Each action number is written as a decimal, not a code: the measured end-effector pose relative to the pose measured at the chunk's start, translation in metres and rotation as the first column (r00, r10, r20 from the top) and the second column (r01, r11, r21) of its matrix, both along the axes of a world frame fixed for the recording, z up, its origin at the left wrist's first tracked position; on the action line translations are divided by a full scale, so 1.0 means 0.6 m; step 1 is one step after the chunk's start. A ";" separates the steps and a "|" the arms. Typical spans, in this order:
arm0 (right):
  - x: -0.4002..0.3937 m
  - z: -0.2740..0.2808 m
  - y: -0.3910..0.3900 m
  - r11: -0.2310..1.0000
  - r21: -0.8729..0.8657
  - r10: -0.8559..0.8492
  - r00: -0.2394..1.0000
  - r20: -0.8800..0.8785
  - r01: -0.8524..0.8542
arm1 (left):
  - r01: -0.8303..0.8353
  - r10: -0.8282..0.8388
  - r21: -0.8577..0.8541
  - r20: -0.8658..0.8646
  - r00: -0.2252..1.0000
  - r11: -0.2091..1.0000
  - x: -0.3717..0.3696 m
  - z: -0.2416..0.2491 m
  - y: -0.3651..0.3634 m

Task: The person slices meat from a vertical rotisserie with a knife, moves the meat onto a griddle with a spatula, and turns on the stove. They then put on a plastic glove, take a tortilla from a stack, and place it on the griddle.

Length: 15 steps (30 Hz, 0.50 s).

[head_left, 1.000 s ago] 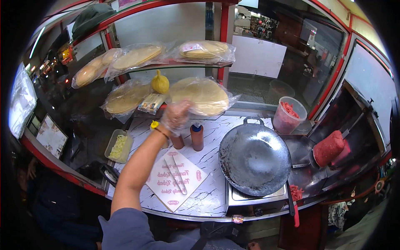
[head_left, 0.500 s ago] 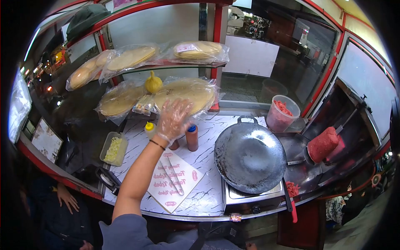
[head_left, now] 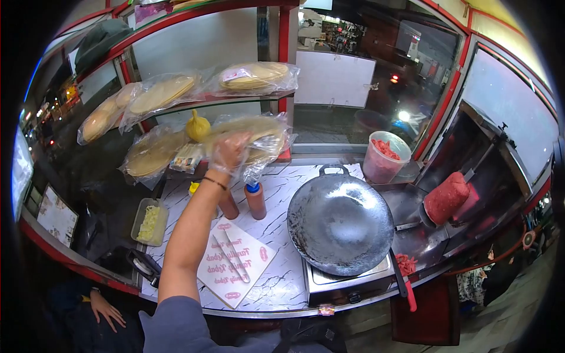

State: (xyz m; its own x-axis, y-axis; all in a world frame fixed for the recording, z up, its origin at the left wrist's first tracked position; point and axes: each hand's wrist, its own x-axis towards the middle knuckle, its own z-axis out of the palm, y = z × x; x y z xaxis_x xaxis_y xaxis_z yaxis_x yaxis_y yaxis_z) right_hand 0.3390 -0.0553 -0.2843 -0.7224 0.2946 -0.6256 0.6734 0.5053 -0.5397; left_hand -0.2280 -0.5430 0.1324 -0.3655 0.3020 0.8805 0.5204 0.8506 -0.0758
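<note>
My left hand point(head_left: 231, 148), in a clear plastic glove, is at the open end of a plastic bag of flatbreads point(head_left: 262, 130) on the lower shelf. Its fingers look curled against the bag and are partly hidden by plastic. A second bag of flatbreads point(head_left: 154, 154) lies to the left, with a yellow gourd-shaped container point(head_left: 198, 127) between the two. Below my wrist stand a blue-capped sauce bottle point(head_left: 255, 201) and a brown-red bottle point(head_left: 229, 207). My right hand is out of view.
A large black pan point(head_left: 341, 223) sits on the stove, with a red-handled knife point(head_left: 411, 295) beside it. Farther right are a meat spit point(head_left: 447, 199) and a tub of red strips point(head_left: 385, 159). Printed paper point(head_left: 235, 265) lies in front. Another person's hand point(head_left: 107, 310) rests at lower left.
My left hand has gone from spread fingers over the bag to curled fingers at its opening. The bag's near end is now lifted and crumpled. The whole view has shifted slightly.
</note>
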 end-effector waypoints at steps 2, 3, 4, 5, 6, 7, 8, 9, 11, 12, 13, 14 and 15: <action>-0.002 0.002 -0.001 1.000 0.006 0.011 1.000 0.007 -0.011 | 0.124 -0.125 -0.158 0.006 0.992 0.980 -0.019 0.005 0.019; -0.001 0.002 0.001 1.000 0.010 0.015 1.000 0.011 -0.016 | 0.239 -0.240 -0.162 0.011 0.971 0.957 -0.013 0.009 0.024; -0.003 0.004 0.000 1.000 0.012 0.015 1.000 0.011 -0.015 | 0.235 -0.236 -0.160 0.014 0.972 0.959 -0.017 0.008 0.016; -0.003 0.002 0.000 1.000 0.013 0.014 1.000 0.010 -0.014 | 0.282 -0.290 -0.235 0.004 0.957 0.930 -0.025 0.008 0.004; -0.002 0.001 0.001 1.000 0.016 0.009 1.000 0.009 -0.009 | 0.329 -0.348 -0.311 -0.006 0.938 0.892 -0.032 0.008 -0.007; 0.000 0.001 0.001 1.000 0.015 0.004 1.000 0.007 -0.004 | 0.207 -0.218 -0.331 0.005 0.976 0.921 -0.030 0.011 -0.027; 0.001 0.000 0.000 1.000 0.017 -0.001 1.000 0.004 0.001 | 0.138 -0.123 -0.334 0.066 0.990 0.933 -0.028 0.020 -0.053; 0.001 0.001 -0.002 1.000 0.016 -0.005 1.000 0.002 0.005 | 0.064 -0.021 -0.342 0.128 0.991 0.937 -0.028 0.027 -0.079; 0.004 -0.002 -0.002 1.000 0.019 0.004 1.000 0.004 -0.004 | -0.011 0.103 -0.337 0.255 0.962 0.941 -0.038 0.033 -0.121; 0.006 -0.002 0.001 1.000 0.021 0.005 1.000 0.001 -0.005 | -0.088 0.220 -0.337 0.379 0.899 0.937 -0.040 0.034 -0.137; 0.010 -0.002 0.002 1.000 0.025 0.008 1.000 0.003 -0.008 | -0.093 0.227 -0.337 0.384 0.895 0.937 -0.033 0.037 -0.146; 0.010 -0.003 0.005 1.000 0.025 0.007 1.000 0.001 -0.007 | 0.007 0.144 -0.317 0.450 0.882 0.948 -0.028 0.042 -0.153; 0.010 -0.005 0.005 1.000 0.027 0.003 1.000 0.000 -0.003 | 0.108 0.058 -0.290 0.509 0.859 0.951 -0.024 0.049 -0.159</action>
